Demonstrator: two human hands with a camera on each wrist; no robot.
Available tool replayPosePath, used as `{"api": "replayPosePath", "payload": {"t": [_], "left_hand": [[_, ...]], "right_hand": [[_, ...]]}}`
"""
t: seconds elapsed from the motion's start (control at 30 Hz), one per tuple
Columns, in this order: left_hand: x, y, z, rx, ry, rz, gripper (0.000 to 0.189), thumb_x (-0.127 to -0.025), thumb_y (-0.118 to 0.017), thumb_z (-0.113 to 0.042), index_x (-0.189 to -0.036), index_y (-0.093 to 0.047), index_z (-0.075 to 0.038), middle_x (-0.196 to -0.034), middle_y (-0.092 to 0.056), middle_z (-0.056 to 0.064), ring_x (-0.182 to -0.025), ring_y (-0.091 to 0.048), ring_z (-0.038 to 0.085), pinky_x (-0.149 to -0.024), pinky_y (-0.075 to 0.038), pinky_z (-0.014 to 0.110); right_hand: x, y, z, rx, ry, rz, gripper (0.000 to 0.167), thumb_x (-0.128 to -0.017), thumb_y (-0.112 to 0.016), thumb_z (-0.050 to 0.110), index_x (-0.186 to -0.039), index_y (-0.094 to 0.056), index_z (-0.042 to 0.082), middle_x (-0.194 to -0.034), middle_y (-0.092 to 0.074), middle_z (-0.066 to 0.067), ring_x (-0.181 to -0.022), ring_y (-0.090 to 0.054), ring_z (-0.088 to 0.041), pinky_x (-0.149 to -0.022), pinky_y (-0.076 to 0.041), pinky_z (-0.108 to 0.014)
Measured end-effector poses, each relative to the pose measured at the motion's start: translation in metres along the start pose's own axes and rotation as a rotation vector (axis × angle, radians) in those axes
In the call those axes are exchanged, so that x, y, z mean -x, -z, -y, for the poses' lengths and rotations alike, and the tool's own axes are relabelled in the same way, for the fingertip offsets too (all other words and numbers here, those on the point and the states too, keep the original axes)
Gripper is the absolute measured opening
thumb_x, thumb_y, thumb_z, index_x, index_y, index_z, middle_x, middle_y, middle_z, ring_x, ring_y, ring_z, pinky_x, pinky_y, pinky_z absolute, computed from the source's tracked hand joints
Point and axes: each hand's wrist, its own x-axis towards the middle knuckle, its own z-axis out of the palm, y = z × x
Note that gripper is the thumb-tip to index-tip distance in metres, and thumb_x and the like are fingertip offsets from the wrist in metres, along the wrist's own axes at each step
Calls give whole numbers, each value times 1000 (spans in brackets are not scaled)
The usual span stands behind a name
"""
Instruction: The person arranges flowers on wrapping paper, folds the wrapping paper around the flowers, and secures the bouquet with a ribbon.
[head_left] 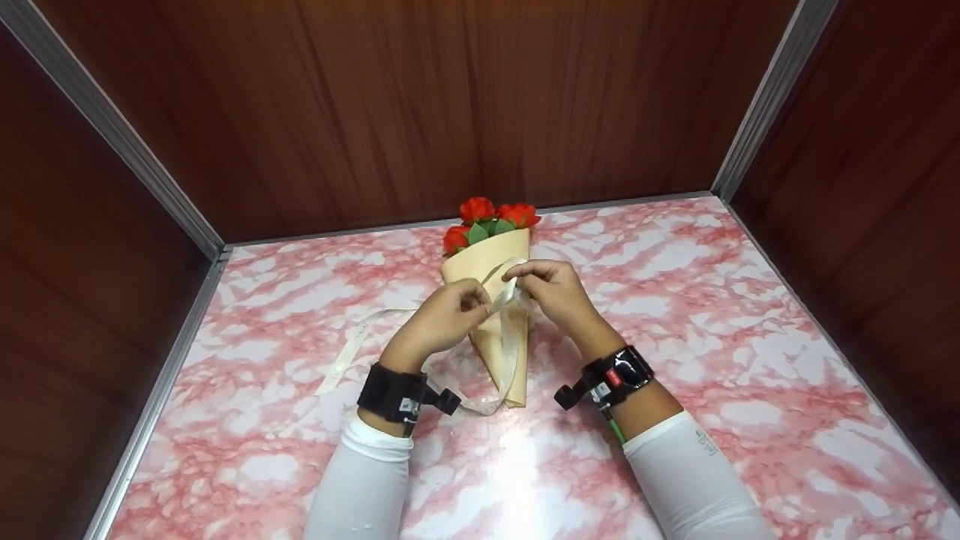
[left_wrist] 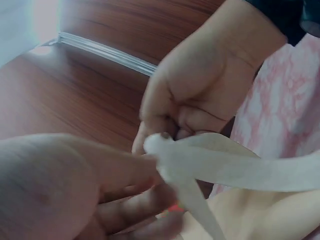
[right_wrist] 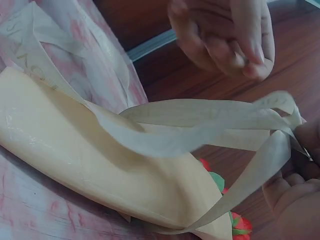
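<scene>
A bouquet of red artificial roses [head_left: 477, 210] with green leaves lies in a cream paper wrap [head_left: 487, 259] on the table. My right hand [head_left: 556, 296] pinches a pale ribbon [right_wrist: 240, 200] over the wrap's middle; the gathered ribbon shows at its fingertips in the right wrist view. My left hand [head_left: 450, 311] is just left of the ribbon with its fingers bent. In the right wrist view the left hand [right_wrist: 225, 37] appears apart from the ribbon, thumb close to the index finger. Ribbon loops hang over the wrap, and a lettered tail [head_left: 349, 352] trails left on the table.
The table [head_left: 712, 360] has a red and white marbled top. Dark wood-grain panels [head_left: 420, 112] rise at the back and both sides, with metal strips [head_left: 772, 90] at the corners. A black strapped device [head_left: 619, 377] is on each wrist.
</scene>
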Motion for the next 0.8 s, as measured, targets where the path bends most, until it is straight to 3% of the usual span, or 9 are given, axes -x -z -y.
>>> {"api": "replayPosePath", "payload": {"t": [0.1, 0.23, 0.4, 0.53, 0.67, 0.8], "left_hand": [[-5, -4, 2, -29, -9, -122, 20, -110, -74, -22, -120, -75, -5, -113, -75, 9, -105, -71, 25, -94, -60, 39], [-10, -10, 3, 1, 6, -139, 31, -111, -74, -25, -133, -74, -4, -126, -77, 14, -121, -73, 33, -110, -60, 49], [-12, -16, 4, 33, 13, -127, 24, -108, -77, -21, -127, -76, -6, -110, -77, 9, -109, -73, 24, -102, -60, 42], [-13, -17, 7, 85, 15, -139, 15, -111, -72, -19, -114, -79, -6, -97, -71, 1, -94, -65, 16, -88, -54, 32], [-15, -17, 12, 209, 53, -135, 19, -115, -65, -15, -106, -78, -4, -87, -65, -1, -82, -62, 13, -81, -57, 35], [-18, -19, 18, 262, 94, -105, 14, -110, -64, -1, -115, -77, 2, -86, -65, 1, -74, -66, 14, -76, -64, 40]], "right_hand": [[0, 0, 1, 3, 19, 18, 18, -102, -70, 0, -105, -88, 0, -107, -86, -9, -88, -69, -5, -77, -55, -20], [0, 0, 2, 66, 61, 59, 15, -99, -78, 0, -110, -87, -3, -113, -86, -15, -92, -74, -7, -79, -59, -19], [1, 1, 3, 136, 72, 104, 24, -96, -81, -4, -120, -84, -4, -122, -83, -19, -93, -76, -7, -78, -60, -17], [1, 0, 2, 108, 62, 134, 29, -95, -82, -8, -124, -81, -7, -128, -79, -24, -87, -74, -5, -76, -60, -16], [1, -1, 0, 83, 60, 147, 33, -93, -82, -11, -126, -80, -8, -129, -77, -24, -83, -72, -3, -73, -60, -16], [2, -4, 0, 121, 78, 123, 33, -93, -84, -11, -125, -80, -6, -129, -77, -24, -88, -73, -5, -78, -63, -16]]}}
